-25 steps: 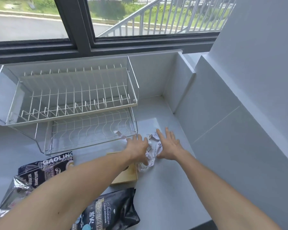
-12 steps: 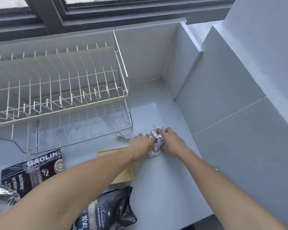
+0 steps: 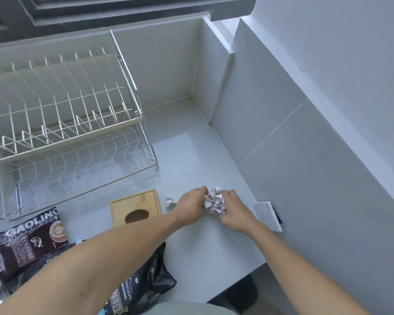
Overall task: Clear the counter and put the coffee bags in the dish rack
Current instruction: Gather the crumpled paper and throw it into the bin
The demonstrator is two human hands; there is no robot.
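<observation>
— Both of our hands have closed in since a second ago: flat then over the crumpled white-and-lilac paper wad [image 3: 214,200], they now bunch it between them, and our view has tipped down off the window.

— Whose fingers hold what?

— Our left hand [image 3: 190,206] curls against the wad's left side, our right hand [image 3: 233,209] wraps its right side; both grip it, low and right of centre in the frame. A small torn white paper scrap [image 3: 170,202] lies just beside the left hand, loose on the pale grey counter [image 3: 191,251].

— And the coffee bags?

— Not yet moved, we judge. One dark brown glossy coffee bag with white lettering [image 3: 25,244] lies at the lower left; a second black foil coffee bag [image 3: 137,289] sits at the bottom, partly under our left forearm. A silvery bit at the far lower-left corner may be another; we cannot tell.

— The rack?

— Our white two-tier wire dish rack [image 3: 66,133] fills the upper left with nothing visible on either tier. A square bamboo tissue-box lid with an oval hole [image 3: 135,210] rests between rack and hands. So clearing is in hand; bagging the rack is all ahead.
</observation>
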